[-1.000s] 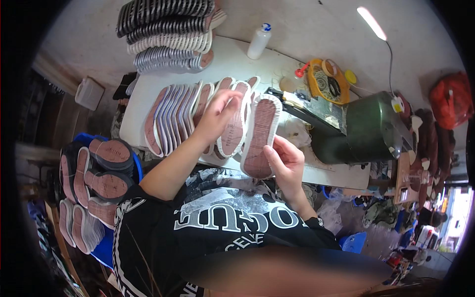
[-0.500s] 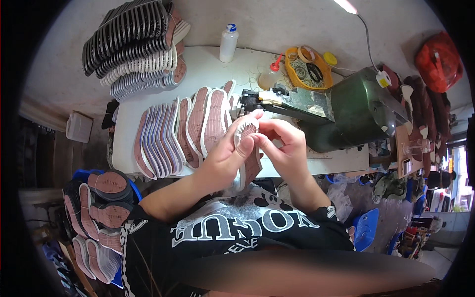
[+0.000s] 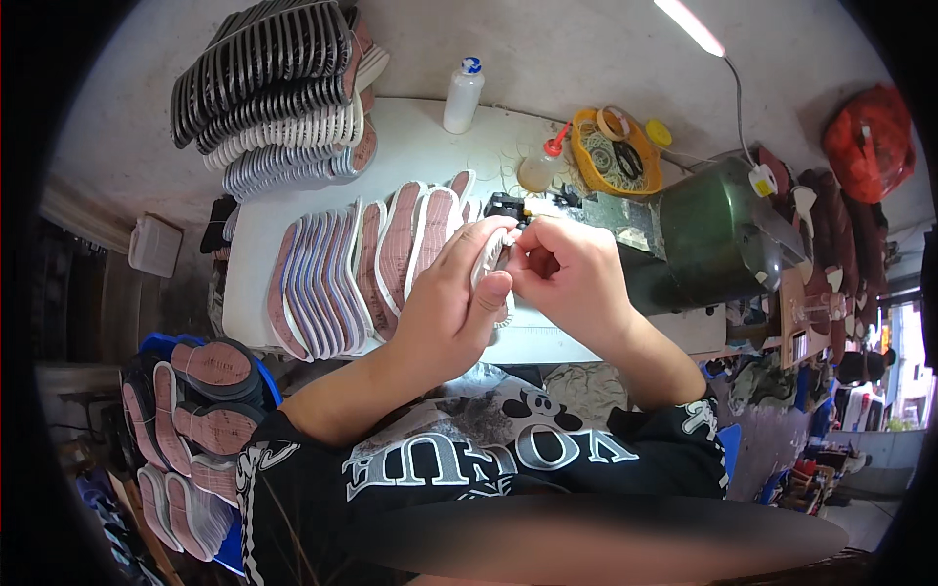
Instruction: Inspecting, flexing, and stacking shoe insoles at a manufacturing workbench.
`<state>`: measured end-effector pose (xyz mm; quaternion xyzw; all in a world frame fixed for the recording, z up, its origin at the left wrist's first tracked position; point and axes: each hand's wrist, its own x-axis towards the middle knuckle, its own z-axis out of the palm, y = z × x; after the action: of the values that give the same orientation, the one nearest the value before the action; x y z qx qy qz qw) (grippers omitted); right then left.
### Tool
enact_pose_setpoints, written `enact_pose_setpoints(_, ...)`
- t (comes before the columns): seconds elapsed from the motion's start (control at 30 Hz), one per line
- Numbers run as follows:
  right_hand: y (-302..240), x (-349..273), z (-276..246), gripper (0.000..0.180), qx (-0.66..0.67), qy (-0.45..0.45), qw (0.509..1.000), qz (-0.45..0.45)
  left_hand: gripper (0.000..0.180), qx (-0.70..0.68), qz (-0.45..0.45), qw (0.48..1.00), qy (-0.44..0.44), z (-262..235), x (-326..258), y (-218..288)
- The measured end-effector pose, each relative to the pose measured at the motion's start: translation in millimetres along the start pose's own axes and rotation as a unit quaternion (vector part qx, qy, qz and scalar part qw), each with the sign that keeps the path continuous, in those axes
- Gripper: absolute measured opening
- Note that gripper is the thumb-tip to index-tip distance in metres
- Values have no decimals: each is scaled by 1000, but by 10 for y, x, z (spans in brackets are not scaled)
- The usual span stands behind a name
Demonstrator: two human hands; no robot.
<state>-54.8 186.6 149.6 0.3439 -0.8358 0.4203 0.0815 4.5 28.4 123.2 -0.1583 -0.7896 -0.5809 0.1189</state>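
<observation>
Centrally, left hand [image 3: 445, 311] clasps white-rimmed sole [image 3: 488, 258]; right hand [image 3: 578, 278] pinches its right-facing edge.

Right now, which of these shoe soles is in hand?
The white-rimmed sole gripped by the left hand, the right hand at its upper edge; the other soles sit unheld.

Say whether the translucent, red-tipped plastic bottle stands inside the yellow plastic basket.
No, the bottle stands on the white tabletop, beside the basket.

Table [image 3: 410, 146] with row of soles [image 3: 318, 283] at left, machine [image 3: 718, 239] at right, basket [image 3: 580, 142] behind machine; tub [image 3: 266, 379] before table's left end
</observation>
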Motion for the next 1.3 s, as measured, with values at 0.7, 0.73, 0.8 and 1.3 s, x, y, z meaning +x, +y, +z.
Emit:
enact_pose_setpoints(0.7, -240, 561, 157, 19, 206, -299, 902, 231, 42, 57, 7, 992, 109, -358, -216, -130)
enact_pose_setpoints(0.73, -241, 590, 206, 19, 246, -296, 878, 284, 42, 54, 8, 992, 116, -394, -216, -138)
enact_pose_setpoints(0.8, -244, 653, 269, 19, 240, -316, 871, 288, 44, 74, 4, 992, 100, -455, -246, -133)
enact_pose_setpoints(1.3, -295, 1307, 534, 17, 101, -394, 905, 129, 39, -263, -98, 951, 132, -842, -467, -556)
